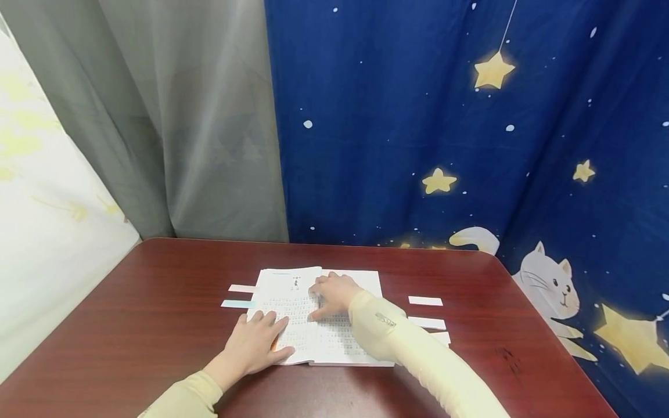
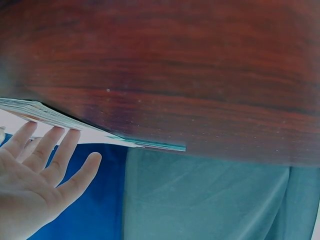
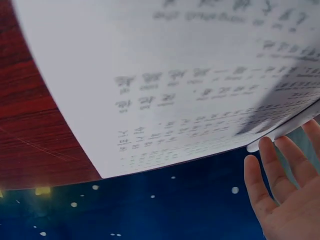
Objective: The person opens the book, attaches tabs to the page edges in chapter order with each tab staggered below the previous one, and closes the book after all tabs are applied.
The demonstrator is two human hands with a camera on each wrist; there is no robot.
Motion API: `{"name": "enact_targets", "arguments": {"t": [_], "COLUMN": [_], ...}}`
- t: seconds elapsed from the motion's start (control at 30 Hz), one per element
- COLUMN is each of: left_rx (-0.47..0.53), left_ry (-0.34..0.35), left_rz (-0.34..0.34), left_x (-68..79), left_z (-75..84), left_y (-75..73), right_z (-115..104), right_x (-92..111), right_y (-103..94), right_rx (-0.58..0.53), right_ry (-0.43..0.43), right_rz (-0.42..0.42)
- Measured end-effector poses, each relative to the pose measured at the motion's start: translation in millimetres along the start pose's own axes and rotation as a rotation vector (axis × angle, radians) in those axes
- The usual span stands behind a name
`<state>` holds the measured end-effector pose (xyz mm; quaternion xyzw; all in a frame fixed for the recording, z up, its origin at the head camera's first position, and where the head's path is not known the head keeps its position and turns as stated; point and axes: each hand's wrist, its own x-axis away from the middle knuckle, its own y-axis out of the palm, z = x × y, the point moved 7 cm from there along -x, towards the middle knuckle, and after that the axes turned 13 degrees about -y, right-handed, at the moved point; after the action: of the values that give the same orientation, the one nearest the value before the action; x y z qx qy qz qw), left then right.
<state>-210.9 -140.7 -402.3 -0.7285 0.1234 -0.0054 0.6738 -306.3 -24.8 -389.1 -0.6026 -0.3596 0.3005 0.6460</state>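
An open book with printed pages lies flat on the table. My left hand rests on the lower left page with its fingers spread; the left wrist view shows the same hand with straight fingertips at the page by the book's edge. Across the book, my right hand lies over the middle fold, fingers extended onto the pages. In the right wrist view the right page fills much of the frame, and the right hand touches near the fold.
A pink strip and a blue strip stick out at the book's left. Several white strips lie to its right, some partly behind the right sleeve. The brown table ends at the curtains.
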Motion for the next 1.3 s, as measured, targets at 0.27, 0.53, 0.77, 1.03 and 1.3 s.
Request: {"name": "enact_targets", "arguments": {"t": [0.27, 0.53, 0.77, 1.03, 1.3], "left_rx": [0.004, -0.006, -0.010, -0.002, -0.009], "left_ry": [0.007, 0.026, 0.018, 0.013, 0.020], "left_rz": [0.022, 0.035, 0.045, 0.021, 0.029], "left_x": [0.3, 2.4, 0.3, 4.6, 0.8], "left_z": [1.3, 4.3, 0.8, 2.6, 0.9], "left_y": [-1.8, -4.2, 1.4, 3.7, -0.3], "right_z": [-11.8, -12.9, -14.0, -30.7, -37.2], "right_x": [11.6, 18.3, 15.6, 26.0, 31.7], "right_y": [0.9, 1.6, 1.4, 6.5, 0.7], "right_rx": [0.007, 0.013, 0.022, 0.061, 0.095], "right_ry": [-0.043, -0.044, -0.049, -0.122, -0.175], "right_rz": [0.003, 0.009, 0.013, 0.032, 0.085]}}
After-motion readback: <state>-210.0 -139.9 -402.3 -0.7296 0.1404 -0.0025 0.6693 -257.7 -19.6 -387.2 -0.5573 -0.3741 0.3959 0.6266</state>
